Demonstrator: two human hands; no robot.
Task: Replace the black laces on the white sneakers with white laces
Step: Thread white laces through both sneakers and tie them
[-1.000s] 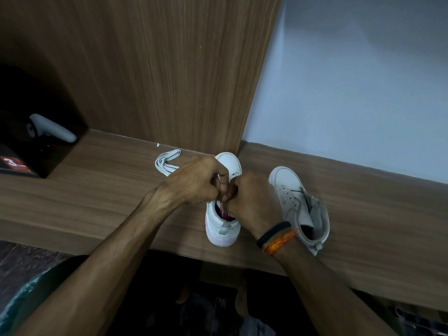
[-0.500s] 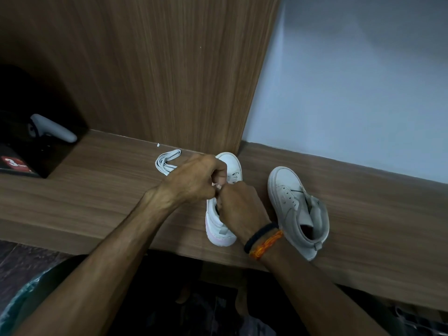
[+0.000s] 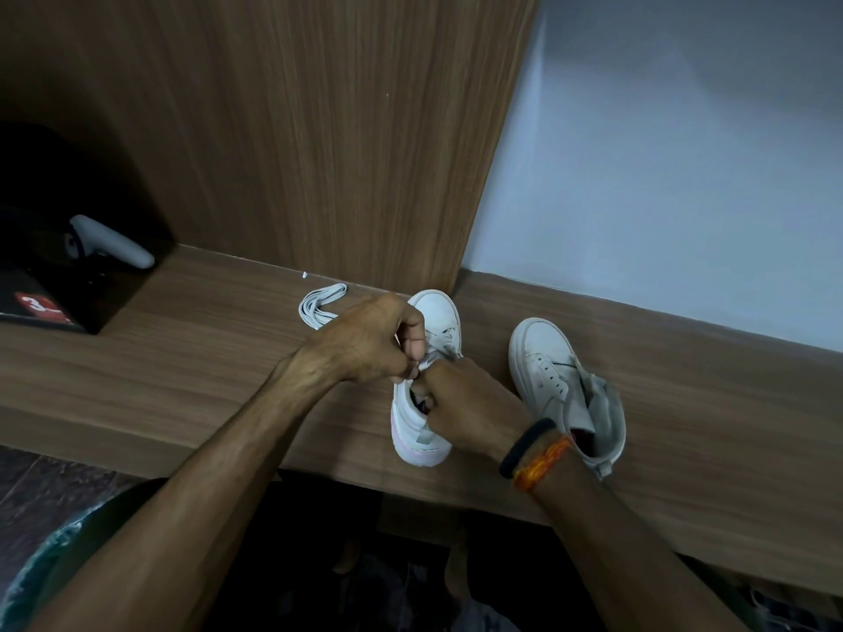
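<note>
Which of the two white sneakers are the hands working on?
The left sneaker, beside the bundled white lace. Both hands grip at its tongue; the right sneaker sits untouched.

Right hand [image 3: 465, 403] now lower over left sneaker's [image 3: 426, 380] collar than a second ago, knuckles nearer its heel; left hand [image 3: 369, 342] raised slightly, thumb now pinching white lace [image 3: 429, 358] above tongue.

The scene is dim and underexposed, with the pale blue-grey wall [image 3: 661, 152] the brightest area and the brown wood-grain upright panel [image 3: 319, 130] to its left darkening steadily away from it. Far left of that panel, a recess holding a black box [image 3: 68, 294] falls into near-black shadow. Straight edges bow from wide-angle distortion, and detail is soft and slightly smeared throughout.
</note>
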